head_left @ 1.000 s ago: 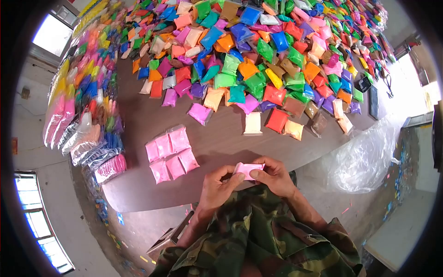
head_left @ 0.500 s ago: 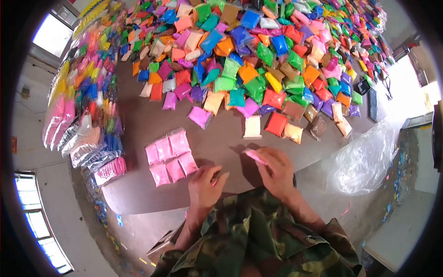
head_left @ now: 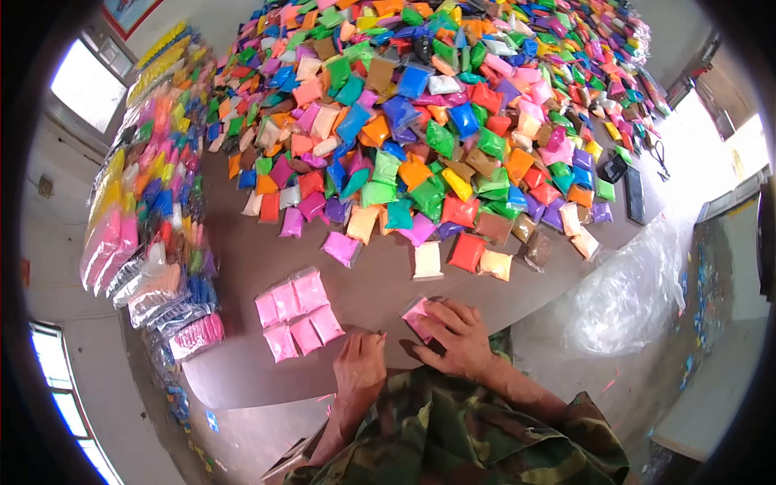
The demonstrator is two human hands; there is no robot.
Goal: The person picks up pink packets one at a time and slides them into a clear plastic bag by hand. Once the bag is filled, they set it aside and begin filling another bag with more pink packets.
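Note:
My right hand point(head_left: 459, 338) is over a small pink packet point(head_left: 415, 317) at the table's near side, its fingers on the packet's right part and hiding some of it. To the left, my left hand point(head_left: 360, 369) is closed in a pinch above the table's front edge. A tiny pinkish bit seems to show at its fingertips, too small to name. Left of that hand, several pink packets point(head_left: 293, 307) lie side by side in two rows on the brown table point(head_left: 356, 299).
A large heap of coloured packets point(head_left: 436, 137) covers the table's far side. Clear bags of sorted packets point(head_left: 153, 234) are stacked along the left edge. On the right lies a crumpled clear plastic bag point(head_left: 626, 299), with a dark flat object point(head_left: 635, 196) beyond it.
My right hand has brought the pink packet down and left, turning from a raised side grip to fingers over it. My left hand's fingers have drawn together. The camera view has shifted.

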